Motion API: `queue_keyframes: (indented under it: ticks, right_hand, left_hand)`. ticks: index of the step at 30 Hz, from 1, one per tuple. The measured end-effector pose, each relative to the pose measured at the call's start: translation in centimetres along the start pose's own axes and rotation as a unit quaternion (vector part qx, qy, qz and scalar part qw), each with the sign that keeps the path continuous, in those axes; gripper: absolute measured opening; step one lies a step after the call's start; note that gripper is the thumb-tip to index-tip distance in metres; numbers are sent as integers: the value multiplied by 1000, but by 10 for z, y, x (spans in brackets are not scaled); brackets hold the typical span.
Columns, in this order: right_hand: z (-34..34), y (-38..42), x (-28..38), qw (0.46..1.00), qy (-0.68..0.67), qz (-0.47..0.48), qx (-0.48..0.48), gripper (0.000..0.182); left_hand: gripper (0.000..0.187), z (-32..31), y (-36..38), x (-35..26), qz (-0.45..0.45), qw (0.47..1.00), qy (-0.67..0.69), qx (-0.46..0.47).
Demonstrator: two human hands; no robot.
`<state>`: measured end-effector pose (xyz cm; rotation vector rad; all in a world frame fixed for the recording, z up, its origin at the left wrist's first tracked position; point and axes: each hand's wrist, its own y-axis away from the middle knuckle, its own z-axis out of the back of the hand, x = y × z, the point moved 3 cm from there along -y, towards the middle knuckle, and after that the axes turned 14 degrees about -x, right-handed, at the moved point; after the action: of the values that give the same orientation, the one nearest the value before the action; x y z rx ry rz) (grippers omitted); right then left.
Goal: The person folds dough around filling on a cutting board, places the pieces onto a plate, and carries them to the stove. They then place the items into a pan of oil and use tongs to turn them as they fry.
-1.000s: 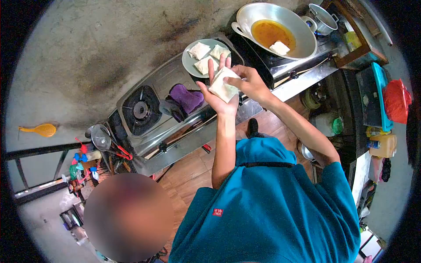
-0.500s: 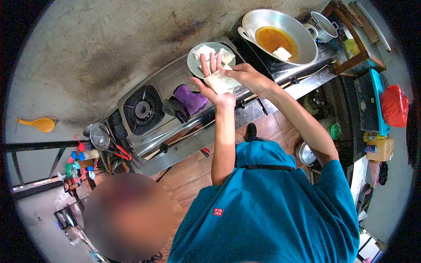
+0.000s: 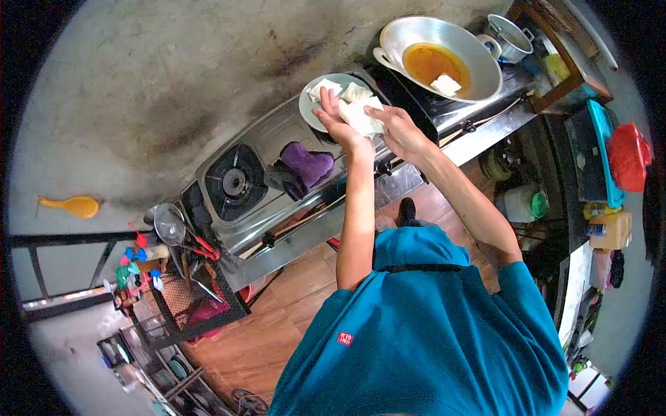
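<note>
A folded white pastry wrapper (image 3: pixel 361 118) rests on the palm of my left hand (image 3: pixel 345 130), whose fingers are raised and slightly curled beside it. My right hand (image 3: pixel 404 135) grips the wrapper's right edge, thumb on top. Both hands are over the near side of a pale plate (image 3: pixel 306 109), which carries more folded white wrappers (image 3: pixel 356 93). To the right, a large metal wok (image 3: pixel 483 73) contains brown oil (image 3: pixel 427 64), with one white parcel (image 3: pixel 445 85) at the oil's edge. Whether the held wrapper has a filling is hidden.
A purple cloth (image 3: pixel 307 163) lies on the stove near the left burner (image 3: pixel 234 182). A lidded pot (image 3: pixel 510 39) stands beyond the wok. Strainers (image 3: pixel 170 223) hang at the left end, and a wooden-framed glass cabinet (image 3: pixel 565 83) stands at the right.
My left fingers have come closer together, and my right hand has shifted down and right along the wrapper. The view has turned slightly. A blurred round patch at lower left is gone.
</note>
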<state>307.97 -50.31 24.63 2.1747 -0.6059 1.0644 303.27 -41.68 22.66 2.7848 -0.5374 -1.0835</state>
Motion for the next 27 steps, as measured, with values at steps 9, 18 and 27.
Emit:
queue_keyframes:
  ticks: [9,18,27]
  right_hand:
    - [54,-24,28,999,-24,-28,-15,24]
    - [85,-47,73,996,-77,-34,-13,28]
    - [60,-48,75,1000,8,-13,-7,22]
  left_hand:
    - [67,-35,2,44,-6,997,-68,-35]
    - [51,-51,18,66,-72,993,-67,-64]
    - [44,-45,37,14,-74,964,-256,21]
